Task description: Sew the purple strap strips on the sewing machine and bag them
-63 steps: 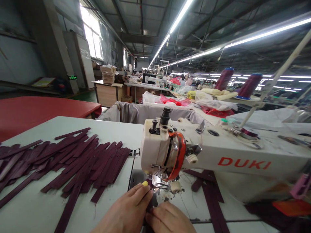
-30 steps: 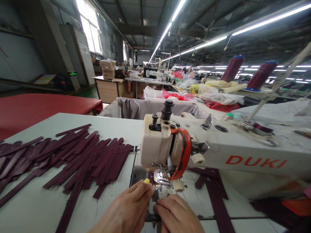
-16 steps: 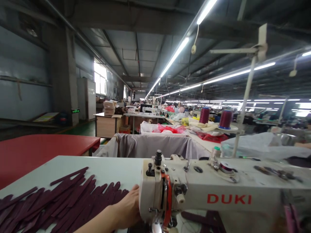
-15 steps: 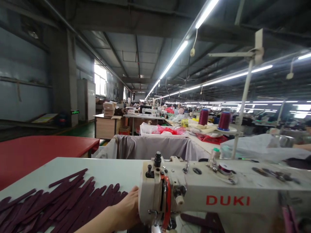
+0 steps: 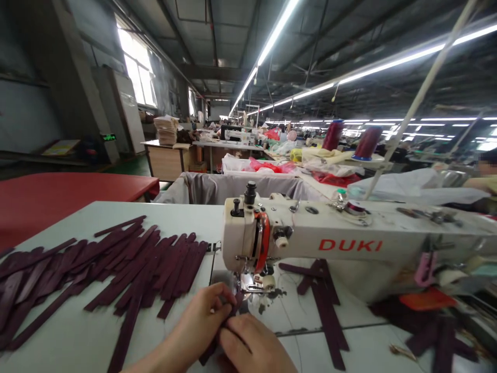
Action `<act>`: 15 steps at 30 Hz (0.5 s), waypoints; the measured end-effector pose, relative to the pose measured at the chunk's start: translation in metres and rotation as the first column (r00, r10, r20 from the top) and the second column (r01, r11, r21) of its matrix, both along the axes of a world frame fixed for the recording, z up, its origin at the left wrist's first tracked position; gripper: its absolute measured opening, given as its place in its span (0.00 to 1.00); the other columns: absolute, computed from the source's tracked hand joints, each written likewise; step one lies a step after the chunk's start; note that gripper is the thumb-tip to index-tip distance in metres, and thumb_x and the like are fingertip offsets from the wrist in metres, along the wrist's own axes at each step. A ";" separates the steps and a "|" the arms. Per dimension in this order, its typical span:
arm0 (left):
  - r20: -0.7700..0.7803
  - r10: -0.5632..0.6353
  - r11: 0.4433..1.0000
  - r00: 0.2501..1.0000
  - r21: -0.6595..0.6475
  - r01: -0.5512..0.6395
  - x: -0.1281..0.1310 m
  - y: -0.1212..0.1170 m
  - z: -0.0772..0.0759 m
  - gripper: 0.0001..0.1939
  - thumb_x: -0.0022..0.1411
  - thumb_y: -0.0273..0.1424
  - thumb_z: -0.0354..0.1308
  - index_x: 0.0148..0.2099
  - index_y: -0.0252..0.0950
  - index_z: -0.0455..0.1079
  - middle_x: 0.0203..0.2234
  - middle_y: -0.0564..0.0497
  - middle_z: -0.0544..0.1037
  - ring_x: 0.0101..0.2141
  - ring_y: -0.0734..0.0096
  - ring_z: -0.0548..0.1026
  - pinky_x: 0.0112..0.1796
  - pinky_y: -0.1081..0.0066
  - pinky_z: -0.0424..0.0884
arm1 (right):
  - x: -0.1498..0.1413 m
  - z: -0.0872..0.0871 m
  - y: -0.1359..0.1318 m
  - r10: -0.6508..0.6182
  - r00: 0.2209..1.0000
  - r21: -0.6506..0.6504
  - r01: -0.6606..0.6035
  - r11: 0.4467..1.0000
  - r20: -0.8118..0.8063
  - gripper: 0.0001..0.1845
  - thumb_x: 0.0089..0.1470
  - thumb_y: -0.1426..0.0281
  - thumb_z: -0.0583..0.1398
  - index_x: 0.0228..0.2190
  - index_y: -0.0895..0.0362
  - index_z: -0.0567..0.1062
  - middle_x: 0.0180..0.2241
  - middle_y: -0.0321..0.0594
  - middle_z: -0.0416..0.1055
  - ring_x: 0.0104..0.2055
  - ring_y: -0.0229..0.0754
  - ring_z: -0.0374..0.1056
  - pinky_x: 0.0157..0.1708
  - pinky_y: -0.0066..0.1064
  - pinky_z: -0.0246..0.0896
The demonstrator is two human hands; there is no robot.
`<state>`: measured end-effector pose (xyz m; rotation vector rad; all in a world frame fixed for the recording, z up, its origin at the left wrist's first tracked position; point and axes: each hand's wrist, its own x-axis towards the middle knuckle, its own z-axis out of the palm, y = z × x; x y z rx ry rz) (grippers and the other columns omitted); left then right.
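A dark maroon fabric strip (image 5: 208,354) lies under the needle area of a white sewing machine (image 5: 303,223), partly covered by my fingers. My left hand (image 5: 207,313) pinches it just in front of the presser foot (image 5: 248,282). Close beside it, nearer to me, my right hand (image 5: 258,344) has its fingers curled onto the same strip. To the left, a spread of similar maroon strips (image 5: 128,269) covers the white tabletop (image 5: 171,210). A few more strips (image 5: 326,311) lie crossed beneath the machine's arm.
Pink-handled snips (image 5: 425,268) stand against the machine at right, near an orange piece (image 5: 427,299) and more maroon strips. Behind the table is a grey cloth-lined bin (image 5: 217,189). A red-topped table (image 5: 77,191) is at left; a thread stand pole (image 5: 419,98) rises at right.
The view has tipped downward. My left hand has come from the left side of the machine head to the front of the needle, and my right hand has come into view there.
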<state>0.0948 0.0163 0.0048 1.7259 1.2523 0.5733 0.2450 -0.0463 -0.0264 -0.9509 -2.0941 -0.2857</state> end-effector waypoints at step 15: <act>-0.133 -0.009 0.979 0.991 0.199 0.036 -0.011 -0.019 -0.002 0.08 0.57 0.28 0.52 0.31 0.37 0.73 0.22 0.51 0.73 0.25 0.64 0.72 0.28 0.71 0.65 | 0.018 0.017 0.000 0.157 0.971 0.015 -0.162 0.987 0.178 0.19 0.67 0.78 0.50 0.27 0.57 0.75 0.23 0.34 0.73 0.23 0.36 0.68 0.18 0.26 0.59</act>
